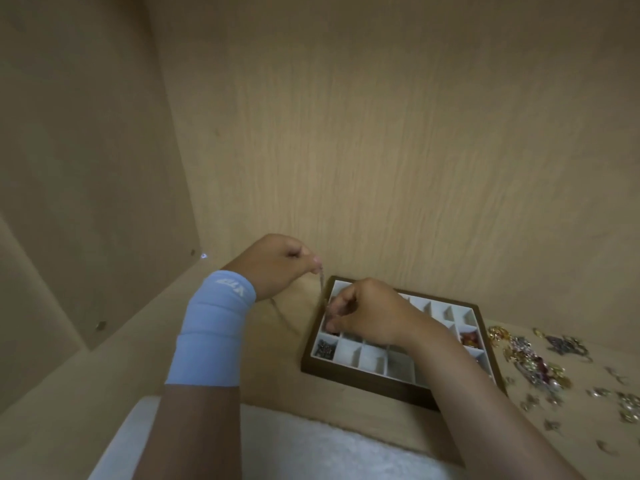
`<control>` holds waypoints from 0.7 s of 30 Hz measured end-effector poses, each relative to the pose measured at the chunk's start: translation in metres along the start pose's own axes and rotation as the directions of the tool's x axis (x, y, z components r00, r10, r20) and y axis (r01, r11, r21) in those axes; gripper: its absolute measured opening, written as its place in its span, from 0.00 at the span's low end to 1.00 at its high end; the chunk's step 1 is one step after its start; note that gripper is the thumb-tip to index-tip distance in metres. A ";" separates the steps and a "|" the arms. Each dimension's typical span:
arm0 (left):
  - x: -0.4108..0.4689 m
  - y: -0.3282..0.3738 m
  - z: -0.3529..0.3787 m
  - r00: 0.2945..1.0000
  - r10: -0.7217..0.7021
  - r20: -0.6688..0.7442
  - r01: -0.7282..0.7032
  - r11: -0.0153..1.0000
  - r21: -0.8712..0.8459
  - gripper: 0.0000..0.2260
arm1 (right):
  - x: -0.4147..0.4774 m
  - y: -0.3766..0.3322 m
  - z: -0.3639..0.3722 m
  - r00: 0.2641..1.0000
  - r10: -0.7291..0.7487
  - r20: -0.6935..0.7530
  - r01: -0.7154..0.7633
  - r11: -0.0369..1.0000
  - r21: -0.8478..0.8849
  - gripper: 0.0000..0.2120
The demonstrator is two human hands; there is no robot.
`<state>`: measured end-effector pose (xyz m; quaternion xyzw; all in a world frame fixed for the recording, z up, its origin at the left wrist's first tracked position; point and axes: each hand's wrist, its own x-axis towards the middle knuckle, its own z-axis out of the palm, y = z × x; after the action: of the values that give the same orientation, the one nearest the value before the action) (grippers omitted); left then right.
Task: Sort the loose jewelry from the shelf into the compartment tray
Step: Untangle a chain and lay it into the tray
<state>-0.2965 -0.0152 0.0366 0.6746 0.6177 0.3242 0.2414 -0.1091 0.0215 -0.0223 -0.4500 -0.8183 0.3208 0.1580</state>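
Note:
A wooden compartment tray (363, 377) with white dividers sits on the shelf against the back wall. My left hand (277, 266) is raised left of the tray and pinches the top of a thin chain (322, 284) that hangs down. My right hand (367, 311) hovers over the tray's left compartments and pinches the chain's lower end. One front-left cell holds dark silver pieces (325, 348). A cell on the right holds red pieces (469, 337). Loose jewelry (533, 358) lies scattered on the shelf to the right of the tray.
The wooden back wall (381, 150) rises right behind the tray, and a side wall (86, 168) closes the left. A white fuzzy surface (311, 452) lies below the shelf's front edge. A blue wrist sleeve (211, 327) covers my left forearm.

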 end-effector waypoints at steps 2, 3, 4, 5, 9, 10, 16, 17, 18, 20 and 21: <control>0.004 0.001 0.008 0.999 0.013 0.033 -0.013 1.000 0.018 0.09 | -0.001 -0.003 -0.003 1.000 -0.029 -0.008 0.029 0.996 0.082 0.09; 0.006 0.001 0.011 0.999 0.014 0.044 -0.015 0.999 0.032 0.09 | -0.001 -0.005 -0.005 0.999 -0.049 -0.023 0.051 0.989 0.137 0.09; 0.007 0.001 0.014 0.998 0.011 0.056 -0.013 0.999 0.044 0.09 | -0.001 -0.007 -0.006 0.996 -0.073 -0.055 0.082 0.979 0.189 0.09; 0.008 0.002 0.016 0.998 0.007 0.069 -0.010 0.999 0.052 0.09 | 0.000 -0.007 -0.007 0.991 -0.095 -0.095 0.114 0.968 0.224 0.09; 0.006 0.000 0.012 0.993 -0.062 0.098 0.053 0.994 0.095 0.10 | 0.001 -0.003 -0.008 0.981 -0.067 -0.183 0.110 0.965 0.240 0.11; 0.004 -0.004 0.007 0.988 -0.107 0.110 0.093 0.988 0.122 0.10 | 0.001 0.000 -0.009 0.980 -0.042 -0.193 0.088 0.969 0.232 0.10; -0.016 -0.018 -0.030 0.941 -0.326 0.091 0.313 0.941 0.129 0.10 | 0.002 0.012 -0.006 0.993 0.040 -0.107 -0.024 0.989 0.148 0.05; -0.017 -0.020 -0.034 0.947 -0.316 0.057 0.308 0.944 0.116 0.11 | 0.002 0.011 -0.005 0.996 0.036 -0.076 -0.026 0.990 0.136 0.04; -0.017 -0.022 -0.036 0.954 -0.298 0.031 0.294 0.950 0.106 0.11 | 0.002 0.010 -0.003 0.999 0.029 -0.043 -0.024 0.993 0.114 0.03; -0.016 -0.021 -0.033 0.970 -0.243 0.020 0.241 0.967 0.081 0.11 | 0.001 0.008 -0.003 1.000 0.019 0.010 -0.019 0.999 0.047 0.04; -0.014 -0.020 -0.029 0.977 -0.209 0.034 0.207 0.977 0.057 0.10 | 0.000 0.007 -0.004 1.000 0.011 0.024 -0.012 1.000 0.023 0.07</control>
<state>-0.3315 -0.0294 0.0400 0.6189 0.6883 0.2671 0.2681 -0.1027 0.0259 -0.0241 -0.4490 -0.8138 0.3364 0.1515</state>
